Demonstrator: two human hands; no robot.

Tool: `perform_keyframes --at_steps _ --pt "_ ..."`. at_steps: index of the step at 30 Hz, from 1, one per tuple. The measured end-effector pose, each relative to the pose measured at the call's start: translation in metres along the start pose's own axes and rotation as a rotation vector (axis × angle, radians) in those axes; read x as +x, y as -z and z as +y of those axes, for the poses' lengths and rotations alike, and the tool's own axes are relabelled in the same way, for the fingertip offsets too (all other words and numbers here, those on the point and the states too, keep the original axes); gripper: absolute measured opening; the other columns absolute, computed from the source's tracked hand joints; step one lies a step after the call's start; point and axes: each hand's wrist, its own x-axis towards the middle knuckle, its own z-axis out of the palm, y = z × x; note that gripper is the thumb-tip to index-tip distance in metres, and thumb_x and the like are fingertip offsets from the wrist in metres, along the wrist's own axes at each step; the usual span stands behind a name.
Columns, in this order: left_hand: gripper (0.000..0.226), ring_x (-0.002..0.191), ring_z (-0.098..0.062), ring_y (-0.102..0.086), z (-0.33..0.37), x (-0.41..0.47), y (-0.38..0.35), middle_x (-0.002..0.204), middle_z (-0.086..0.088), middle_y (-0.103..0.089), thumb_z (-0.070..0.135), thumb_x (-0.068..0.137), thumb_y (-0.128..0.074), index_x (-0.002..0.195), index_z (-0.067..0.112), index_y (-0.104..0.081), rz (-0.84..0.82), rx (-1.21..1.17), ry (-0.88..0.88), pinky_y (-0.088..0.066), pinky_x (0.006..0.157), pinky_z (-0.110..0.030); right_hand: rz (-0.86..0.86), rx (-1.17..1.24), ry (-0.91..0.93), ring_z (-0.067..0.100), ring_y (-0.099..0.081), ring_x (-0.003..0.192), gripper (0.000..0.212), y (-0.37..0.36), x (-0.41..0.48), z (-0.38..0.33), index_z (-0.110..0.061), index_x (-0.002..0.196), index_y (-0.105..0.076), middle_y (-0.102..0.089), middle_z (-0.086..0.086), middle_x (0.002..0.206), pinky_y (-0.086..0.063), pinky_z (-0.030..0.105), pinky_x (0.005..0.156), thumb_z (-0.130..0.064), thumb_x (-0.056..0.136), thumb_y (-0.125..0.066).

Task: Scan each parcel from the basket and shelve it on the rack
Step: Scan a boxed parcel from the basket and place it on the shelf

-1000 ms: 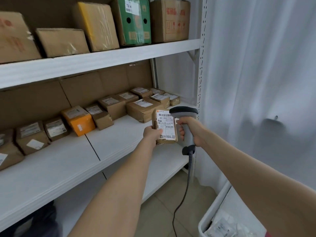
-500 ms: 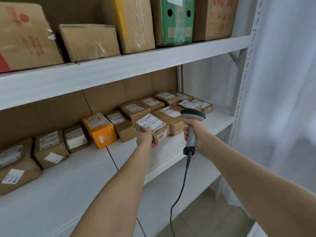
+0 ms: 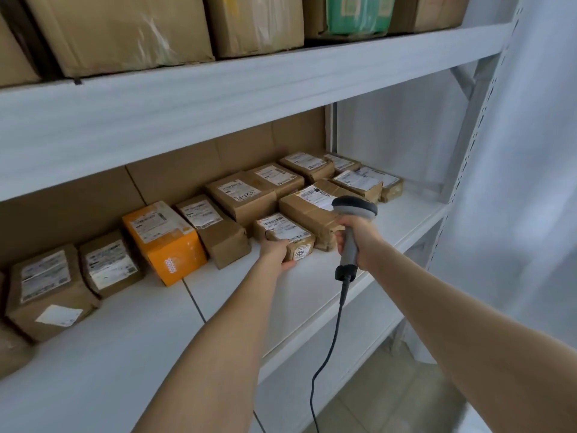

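Fingers: those of the left hand [image 3: 276, 251] curl over the near-left corner of the parcel [image 3: 288, 234], with the thumb at its lower front edge. Those of the right hand [image 3: 356, 242] wrap the handle of the scanner [image 3: 354, 209].
Rack [image 3: 125, 354]: white painted metal with flat, smooth shelves and a perforated upright on the right.
Cartons [image 3: 125, 29]: large brown corrugated boxes on the upper shelf, some taped in glossy film.
Shelved parcels [image 3: 237, 198]: about a dozen small brown taped boxes with white labels, lying in rows on the middle shelf.
Orange box [image 3: 162, 235]: glossy card with crisp edges.
Parcel: a small brown block, creased, label up. It rests on the middle shelf in front of the row, just beside a larger box.
Scanner: grey plastic pistol shape with a dark head, held clear of the parcel.
Cable [image 3: 331, 339]: thin and dark, hanging slack.
Progress: this parcel looks shelved but not yet released. The basket is out of view, so the number remaining cannot be told.
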Motion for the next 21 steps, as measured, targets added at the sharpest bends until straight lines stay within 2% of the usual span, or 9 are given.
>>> perform_keyframes --at_steps 2,4,8,10,14,16,19,21 --pt "0.037 0.113 -0.030 -0.059 0.002 0.009 -0.004 0.127 -0.009 -0.054 0.016 0.096 -0.056 0.130 0.012 -0.044 0.002 0.023 -0.014 -0.057 0.073 -0.040 0.022 0.002 0.010 0.012 -0.044 0.032 0.011 0.001 0.006 0.001 -0.007 0.081 -0.050 -0.048 0.005 0.050 -0.038 0.017 0.040 -0.005 0.091 -0.054" --pt "0.036 0.110 -0.028 -0.061 0.001 0.018 -0.006 0.122 -0.009 -0.059 0.020 0.095 -0.058 0.128 0.009 -0.047 0.036 0.097 -0.054 -0.055 0.085 -0.042 0.044 -0.011 0.015 0.013 -0.045 0.035 0.007 0.002 0.012 0.001 -0.006 0.086 -0.051 -0.049 0.006 0.054 -0.040 0.018 0.040 -0.005 0.090 -0.056" --pt "0.056 0.114 -0.025 -0.057 -0.005 0.050 -0.012 0.132 -0.007 -0.056 0.020 0.079 -0.074 0.130 0.010 -0.052 0.046 0.298 -0.113 -0.049 0.097 -0.035 0.043 -0.003 -0.001 0.012 -0.047 0.039 0.007 0.003 0.019 0.002 -0.008 0.091 -0.051 -0.051 0.006 0.057 -0.043 0.019 0.044 -0.007 0.089 -0.059" --pt "0.061 0.120 -0.025 -0.053 -0.009 0.060 -0.015 0.135 -0.008 -0.053 0.023 0.078 -0.076 0.132 0.009 -0.051 0.071 0.415 -0.117 -0.045 0.102 -0.035 0.040 -0.007 -0.001 0.012 -0.048 0.042 0.008 0.004 0.021 0.002 -0.008 0.092 -0.051 -0.051 0.006 0.059 -0.043 0.020 0.046 -0.008 0.089 -0.059" --pt "0.052 0.120 -0.029 -0.052 -0.002 0.046 -0.017 0.136 -0.013 -0.050 0.016 0.089 -0.062 0.136 0.007 -0.044 0.088 0.504 -0.127 -0.047 0.100 -0.038 0.038 0.002 0.001 0.011 -0.048 0.040 0.009 0.007 0.022 0.003 -0.008 0.094 -0.051 -0.052 0.005 0.058 -0.044 0.019 0.046 -0.010 0.090 -0.059" --pt "0.050 0.123 -0.029 -0.049 0.004 0.041 -0.017 0.139 -0.013 -0.046 0.014 0.091 -0.054 0.139 0.009 -0.040 0.073 0.521 -0.132 -0.044 0.103 -0.036 0.037 0.007 0.005 0.012 -0.048 0.042 0.010 0.009 0.020 0.003 -0.008 0.096 -0.051 -0.051 0.006 0.059 -0.044 0.019 0.047 -0.010 0.091 -0.058" --pt "0.055 0.119 -0.028 -0.051 0.016 0.016 -0.015 0.139 -0.013 -0.043 0.018 0.085 -0.059 0.137 0.012 -0.042 0.148 0.518 -0.176 -0.048 0.091 -0.032 0.036 0.007 0.017 0.013 -0.047 0.045 0.009 0.014 0.015 0.003 -0.007 0.096 -0.051 -0.051 0.006 0.059 -0.043 0.021 0.047 -0.010 0.091 -0.058" --pt "0.055 0.123 -0.029 -0.044 0.023 0.006 -0.015 0.141 -0.015 -0.034 0.021 0.088 -0.060 0.138 0.011 -0.038 0.249 0.579 -0.239 -0.044 0.093 -0.033 0.037 0.009 0.034 0.013 -0.047 0.045 0.010 0.018 0.010 0.002 -0.007 0.097 -0.051 -0.051 0.006 0.058 -0.043 0.021 0.047 -0.011 0.091 -0.058"
